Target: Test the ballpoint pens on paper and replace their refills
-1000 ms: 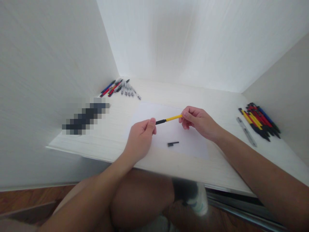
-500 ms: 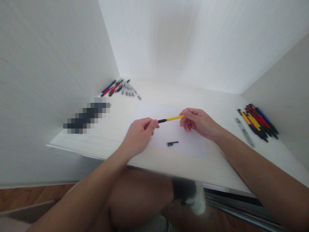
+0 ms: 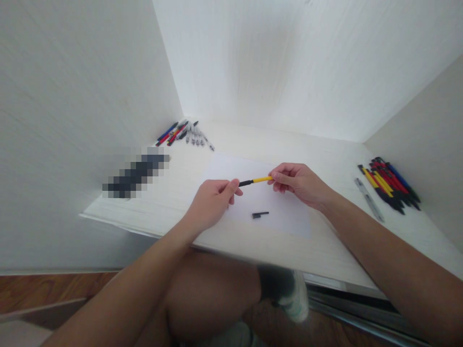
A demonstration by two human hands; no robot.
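Note:
A yellow pen with a black front section [image 3: 255,181] is held level above a white sheet of paper [image 3: 285,217] on the desk. My left hand [image 3: 213,200] pinches the black end with thumb and fingers. My right hand [image 3: 298,183] is closed around the yellow end. A small black pen part [image 3: 260,214] lies loose on the paper just below the pen, between the two hands.
A pile of red, yellow, blue and black pens [image 3: 388,182] lies at the right, with a clear grey pen [image 3: 369,199] beside it. More pens and clear parts [image 3: 183,132] lie in the far left corner. White walls enclose the desk [image 3: 152,207] on three sides.
The two hands have drawn a little closer along the pen, so less of the yellow barrel shows. The loose black part has not moved.

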